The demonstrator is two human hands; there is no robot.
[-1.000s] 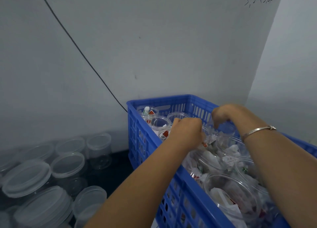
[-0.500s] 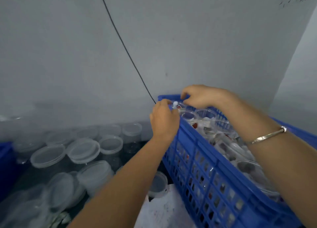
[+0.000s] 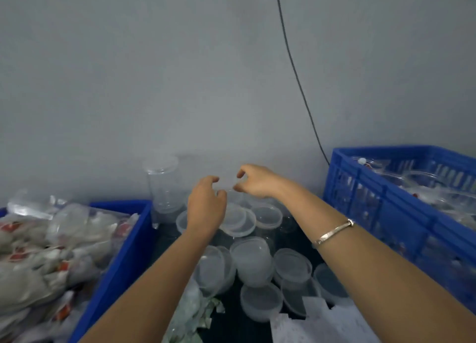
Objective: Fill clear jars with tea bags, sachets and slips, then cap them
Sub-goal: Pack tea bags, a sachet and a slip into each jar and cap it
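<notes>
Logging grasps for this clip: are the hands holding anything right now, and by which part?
Cannot be told. The left hand and right hand curl over the capped clear jars; any grip is lost in blur.

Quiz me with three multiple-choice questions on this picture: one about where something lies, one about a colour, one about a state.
1. Where do the sachet bags lie?
A) in the left crate
B) on a shelf
C) in a sink

2. What colour is the right crate?
A) green
B) blue
C) red

3. The clear jars between the two crates are:
A) capped
B) uncapped
C) painted black

Answers:
1 A: the white and red bags are heaped inside the crate at the person's left.
2 B: its slotted wall and rim are plainly blue.
3 A: pale lids sit on their tops.
</notes>
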